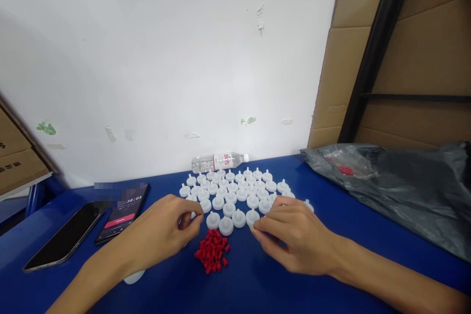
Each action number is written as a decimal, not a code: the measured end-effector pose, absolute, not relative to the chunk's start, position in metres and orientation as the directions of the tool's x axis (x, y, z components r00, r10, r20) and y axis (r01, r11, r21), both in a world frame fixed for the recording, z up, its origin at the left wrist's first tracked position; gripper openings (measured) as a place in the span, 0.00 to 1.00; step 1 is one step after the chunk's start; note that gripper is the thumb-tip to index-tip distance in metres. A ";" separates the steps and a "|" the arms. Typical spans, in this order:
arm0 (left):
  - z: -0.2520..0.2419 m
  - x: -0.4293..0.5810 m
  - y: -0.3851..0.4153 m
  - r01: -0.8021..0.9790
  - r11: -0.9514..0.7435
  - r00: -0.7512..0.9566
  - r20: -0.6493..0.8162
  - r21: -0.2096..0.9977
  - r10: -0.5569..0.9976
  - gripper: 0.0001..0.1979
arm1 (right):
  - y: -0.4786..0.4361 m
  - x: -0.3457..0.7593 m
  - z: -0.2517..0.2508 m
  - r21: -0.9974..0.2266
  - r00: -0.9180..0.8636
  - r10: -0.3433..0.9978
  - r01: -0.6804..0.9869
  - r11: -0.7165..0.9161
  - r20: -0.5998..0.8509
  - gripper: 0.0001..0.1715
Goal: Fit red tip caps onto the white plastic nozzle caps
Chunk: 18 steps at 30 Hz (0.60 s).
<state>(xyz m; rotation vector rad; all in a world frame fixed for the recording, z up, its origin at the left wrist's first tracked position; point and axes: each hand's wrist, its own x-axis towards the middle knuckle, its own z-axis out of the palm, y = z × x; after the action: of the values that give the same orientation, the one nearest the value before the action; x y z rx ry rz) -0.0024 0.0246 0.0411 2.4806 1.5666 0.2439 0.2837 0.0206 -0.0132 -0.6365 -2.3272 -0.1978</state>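
Bench (257, 282): blue, smooth. Grey plastic sheeting (397, 196): creased, thin, at the right. Left hand (167, 225): fingers curled close; whether they meet or grip anything cannot be told. Right hand (296, 240): fingertips at the rim of a front white cap; clamping cannot be confirmed. White caps (218, 203): grouped on the bench, round, nozzled; probably light, stiff plastic; grasp by the rim. Red sleeves (211, 251): piled between the hands, tubular; likely light, prone to rolling; pinch the side walls.

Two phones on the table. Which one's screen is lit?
The phone nearer the left hand: it shows digits and a pink bar; the other phone is dark.
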 end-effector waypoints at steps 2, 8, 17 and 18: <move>0.040 0.002 0.029 0.842 -0.452 0.448 0.083 0.294 0.890 0.18 | 0.021 0.284 -0.013 -0.041 -0.627 0.391 0.497 0.867 0.673 0.18; 0.026 0.004 0.041 0.829 -0.452 0.435 0.127 0.329 0.891 0.15 | 0.020 0.284 -0.013 -0.063 -0.626 0.401 0.490 0.869 0.669 0.19; 0.011 0.011 0.042 0.833 -0.493 0.473 0.137 0.252 0.870 0.13 | 0.021 0.284 -0.013 -0.064 -0.634 0.407 0.491 0.869 0.658 0.18; 0.010 0.011 0.043 0.834 -0.500 0.477 0.148 0.233 0.866 0.13 | 0.021 0.284 -0.013 -0.066 -0.634 0.409 0.491 0.868 0.657 0.18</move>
<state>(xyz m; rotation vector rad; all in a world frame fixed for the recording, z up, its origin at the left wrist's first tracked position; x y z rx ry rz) 0.0113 0.0425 0.0098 2.5871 1.4974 0.3742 0.2837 0.0211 -0.0131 -0.6469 -2.3391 -0.1544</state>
